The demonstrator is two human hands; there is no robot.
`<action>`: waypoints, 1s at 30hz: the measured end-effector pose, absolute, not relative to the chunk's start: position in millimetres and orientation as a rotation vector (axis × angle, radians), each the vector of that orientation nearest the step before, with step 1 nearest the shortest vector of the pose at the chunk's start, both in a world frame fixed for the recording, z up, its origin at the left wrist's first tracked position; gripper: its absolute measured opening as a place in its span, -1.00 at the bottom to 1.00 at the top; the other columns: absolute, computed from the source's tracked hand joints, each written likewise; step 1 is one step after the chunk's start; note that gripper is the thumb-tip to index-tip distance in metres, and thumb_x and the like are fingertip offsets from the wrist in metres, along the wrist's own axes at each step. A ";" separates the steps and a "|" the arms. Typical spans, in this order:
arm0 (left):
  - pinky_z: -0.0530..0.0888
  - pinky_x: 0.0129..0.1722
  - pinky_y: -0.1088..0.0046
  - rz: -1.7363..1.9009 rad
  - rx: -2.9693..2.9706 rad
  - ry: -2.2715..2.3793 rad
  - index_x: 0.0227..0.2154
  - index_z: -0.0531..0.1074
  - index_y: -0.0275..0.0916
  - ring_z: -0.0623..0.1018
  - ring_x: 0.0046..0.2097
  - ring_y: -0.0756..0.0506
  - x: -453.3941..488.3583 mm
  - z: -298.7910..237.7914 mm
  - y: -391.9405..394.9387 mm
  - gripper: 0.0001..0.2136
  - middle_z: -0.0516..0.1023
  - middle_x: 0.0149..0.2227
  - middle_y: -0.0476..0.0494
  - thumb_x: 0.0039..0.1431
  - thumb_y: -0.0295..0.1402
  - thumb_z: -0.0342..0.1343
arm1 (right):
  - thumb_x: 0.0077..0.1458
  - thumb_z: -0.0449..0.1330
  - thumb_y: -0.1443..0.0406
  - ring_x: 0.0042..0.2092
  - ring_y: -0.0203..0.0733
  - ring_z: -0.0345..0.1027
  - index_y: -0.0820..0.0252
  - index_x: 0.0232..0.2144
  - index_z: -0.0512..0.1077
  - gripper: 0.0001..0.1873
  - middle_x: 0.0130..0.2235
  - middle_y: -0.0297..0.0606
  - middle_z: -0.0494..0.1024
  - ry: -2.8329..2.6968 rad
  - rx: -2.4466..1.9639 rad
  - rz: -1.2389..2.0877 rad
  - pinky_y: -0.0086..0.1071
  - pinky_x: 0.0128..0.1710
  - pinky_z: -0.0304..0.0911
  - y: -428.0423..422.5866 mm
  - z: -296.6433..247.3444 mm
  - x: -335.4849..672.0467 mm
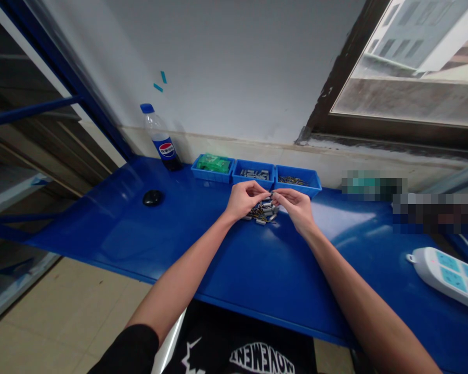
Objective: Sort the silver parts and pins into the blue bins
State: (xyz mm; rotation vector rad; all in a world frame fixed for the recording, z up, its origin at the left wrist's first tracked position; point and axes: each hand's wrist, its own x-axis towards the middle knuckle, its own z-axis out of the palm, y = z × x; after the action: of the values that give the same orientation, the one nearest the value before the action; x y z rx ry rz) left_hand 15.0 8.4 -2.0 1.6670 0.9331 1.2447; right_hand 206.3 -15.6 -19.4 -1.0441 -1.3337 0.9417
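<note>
Over blue bench [257,270], both forearms extended, left hand [244,200] and right hand [296,205] pinch one small part [272,194] together

"MOVEMENT" inverted on black shirt [253,358]

My bench [257,270] is glossy blue; three trays [253,174] blue; bottle [160,137] blue-capped; power strip [448,272] white.

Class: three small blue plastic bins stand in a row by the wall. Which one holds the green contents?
The leftmost blue plastic bin, nearest the cola bottle; it holds green items, while the other two hold small grey and dark parts.
</note>
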 end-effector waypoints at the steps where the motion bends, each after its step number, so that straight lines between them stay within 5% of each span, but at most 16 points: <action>1: 0.59 -0.24 0.39 1.230 1.664 0.940 -0.40 0.59 -0.29 0.68 -0.30 -0.11 15.2 -2.2 8.3 -0.70 0.71 -0.34 -0.20 0.10 -0.12 0.39 | 0.03 0.46 0.01 -0.36 -0.12 0.56 0.11 -0.27 0.65 -0.66 -0.38 -0.25 0.68 -1.314 -1.036 0.969 -0.23 -0.26 0.49 -15.0 -19.8 206.8; 10: 0.54 -0.17 0.41 1.057 2.057 1.196 -0.35 0.58 -0.25 0.64 -0.27 -0.08 6.0 5.3 8.5 -0.75 0.69 -0.30 -0.14 0.31 -0.18 0.19 | 0.05 0.45 0.09 -0.35 -0.11 0.57 0.14 -0.30 0.67 -0.74 -0.37 -0.22 0.69 -1.163 -0.981 1.017 -0.20 -0.23 0.51 -10.8 -22.4 211.0; 18: 0.55 -0.10 0.35 0.572 2.393 1.471 -0.18 0.65 -0.19 0.64 -0.13 -0.18 -5.4 4.1 10.3 -0.85 0.68 -0.16 -0.18 0.21 -0.37 0.25 | 0.16 0.32 0.12 -0.06 -0.01 0.63 0.08 0.02 0.60 -0.60 0.12 -0.11 0.64 -1.037 -0.991 0.926 -0.11 -0.02 0.50 -6.7 -21.1 219.0; 30: 0.53 0.05 0.33 0.521 2.464 1.469 -0.04 0.61 -0.21 0.64 -0.02 -0.19 -1.4 -1.2 12.5 -0.71 0.65 -0.05 -0.24 0.31 -0.54 0.06 | 0.14 0.31 0.10 -0.17 -0.09 0.62 0.09 -0.08 0.61 -0.67 0.02 -0.15 0.67 -1.079 -1.041 0.942 -0.25 -0.22 0.50 -9.6 -20.3 216.0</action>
State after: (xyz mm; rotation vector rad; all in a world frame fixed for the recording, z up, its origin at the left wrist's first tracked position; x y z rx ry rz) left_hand -1.4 12.5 -1.2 2.4643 1.4692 0.5209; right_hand 216.0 -9.6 -20.3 -1.0412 -1.0793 0.9424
